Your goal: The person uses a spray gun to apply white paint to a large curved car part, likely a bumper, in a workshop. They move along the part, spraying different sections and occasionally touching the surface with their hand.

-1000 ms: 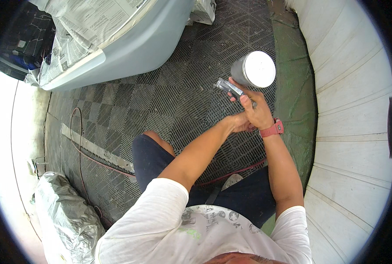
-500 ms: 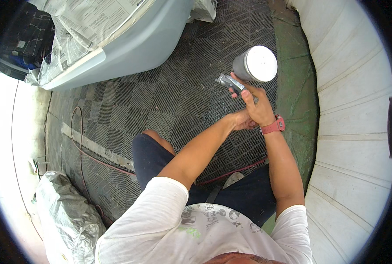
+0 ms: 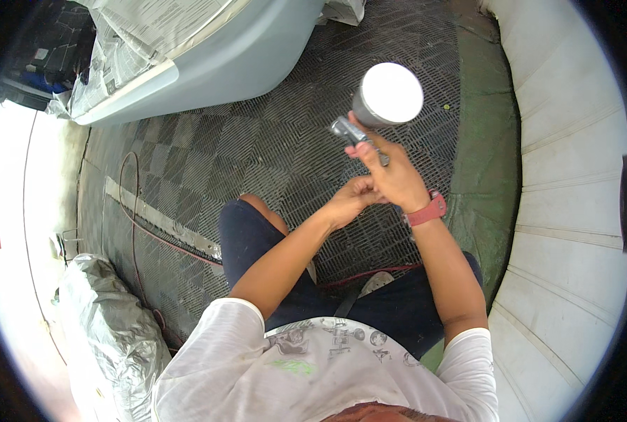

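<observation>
A spray gun (image 3: 343,130) of shiny metal is gripped in my right hand (image 3: 401,177), which wears a red watch. Its nozzle end points to the upper left. On top sits a round paint cup (image 3: 392,93) with a white lid and greyish sides, tilted so that the lid faces me. My left hand (image 3: 356,200) is closed just below the right one, at the lower end of the gun's handle. The fingertips are partly hidden there, and I cannot make out what they pinch.
A light grey car bumper panel (image 3: 257,67) with newspaper masking (image 3: 130,60) stands at the upper left. A thin reddish hose (image 3: 132,204) loops over the dark grid floor mat (image 3: 194,162). Silvery sheeting (image 3: 113,330) lies lower left; a white panelled wall (image 3: 567,176) rises right.
The spray gun and both hands have shifted left. My left hand shows more from beneath the right one, its fingers closed at the handle. The view has also moved slightly.
</observation>
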Demonstrator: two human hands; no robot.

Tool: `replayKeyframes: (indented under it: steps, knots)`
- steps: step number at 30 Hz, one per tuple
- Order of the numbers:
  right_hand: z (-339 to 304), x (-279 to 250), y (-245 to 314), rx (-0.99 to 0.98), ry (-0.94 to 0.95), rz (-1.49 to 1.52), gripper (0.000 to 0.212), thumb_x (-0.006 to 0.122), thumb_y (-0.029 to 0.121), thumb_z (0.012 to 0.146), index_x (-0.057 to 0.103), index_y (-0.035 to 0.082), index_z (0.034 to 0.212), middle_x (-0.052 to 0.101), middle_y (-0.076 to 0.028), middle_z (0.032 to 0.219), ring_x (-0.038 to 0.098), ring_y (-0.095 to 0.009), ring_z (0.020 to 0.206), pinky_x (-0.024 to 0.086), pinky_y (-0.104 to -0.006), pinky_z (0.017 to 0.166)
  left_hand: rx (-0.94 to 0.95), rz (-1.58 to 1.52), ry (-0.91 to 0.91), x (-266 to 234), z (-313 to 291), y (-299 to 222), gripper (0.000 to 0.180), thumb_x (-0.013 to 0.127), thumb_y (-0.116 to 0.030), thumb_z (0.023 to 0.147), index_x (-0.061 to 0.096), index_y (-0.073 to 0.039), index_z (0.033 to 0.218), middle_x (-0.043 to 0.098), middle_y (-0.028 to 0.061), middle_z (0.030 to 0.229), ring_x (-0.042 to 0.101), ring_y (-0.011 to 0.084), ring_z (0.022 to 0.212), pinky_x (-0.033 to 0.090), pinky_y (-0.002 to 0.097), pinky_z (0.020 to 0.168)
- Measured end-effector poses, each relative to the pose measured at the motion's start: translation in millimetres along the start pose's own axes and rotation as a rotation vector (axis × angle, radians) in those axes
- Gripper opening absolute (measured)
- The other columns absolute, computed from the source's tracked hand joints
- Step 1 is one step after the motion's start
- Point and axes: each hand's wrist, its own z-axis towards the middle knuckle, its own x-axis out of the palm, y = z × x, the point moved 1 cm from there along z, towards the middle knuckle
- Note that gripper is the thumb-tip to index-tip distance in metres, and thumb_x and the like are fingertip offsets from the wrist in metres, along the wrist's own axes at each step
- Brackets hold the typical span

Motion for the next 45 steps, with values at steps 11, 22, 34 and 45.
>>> replayKeyframes:
  steps: [11,22,34,45]
  knots:
    - [8.4,80.8,12.9,0.262,0.186,0.174,0.069,0.055,0.063,0.111,0.060,0.014,0.159,0.074,-0.009,0.087,0.075,-0.018,0.084,0.061,-0.0373,0.085,0.031,-0.110,-0.239,-32.5,-86.4,30.1,0.019,0.070,-0.012,0.109,0.076,-0.002,0.124,0.078,0.0037,0.116,0.070,0.0121,0.107,0.057,0.0335,0.101]
    - [19.4,72.6,5.6,0.226,0.050,0.120,0.069,0.052,0.063,0.111,0.061,0.012,0.158,0.077,-0.011,0.087,0.075,-0.021,0.082,0.060,-0.0377,0.082,0.039,-0.225,-0.168,-33.6,-65.5,30.4,0.023,0.066,-0.018,0.113,0.075,-0.005,0.129,0.076,-0.0013,0.123,0.066,0.0078,0.111,0.052,0.0302,0.103]
    - [29.9,23.1,-5.2,0.260,-0.234,0.074,0.068,0.054,0.059,0.113,0.062,0.008,0.157,0.077,-0.011,0.090,0.074,-0.017,0.079,0.059,-0.0356,0.077,0.043,-0.176,-0.119,-19.5,6.4,28.5,0.021,0.066,-0.021,0.112,0.076,-0.007,0.125,0.077,-0.0024,0.118,0.066,0.0091,0.108,0.051,0.0323,0.104]
    - [26.2,16.7,-7.8,0.183,-0.264,0.082,0.066,0.051,0.060,0.113,0.062,0.012,0.158,0.080,-0.011,0.100,0.075,-0.016,0.086,0.057,-0.0319,0.072,0.062,-0.092,-0.102,-14.2,7.1,22.5,0.028,0.066,-0.023,0.113,0.075,-0.005,0.133,0.076,-0.0016,0.123,0.066,0.0086,0.112,0.051,0.0319,0.105]
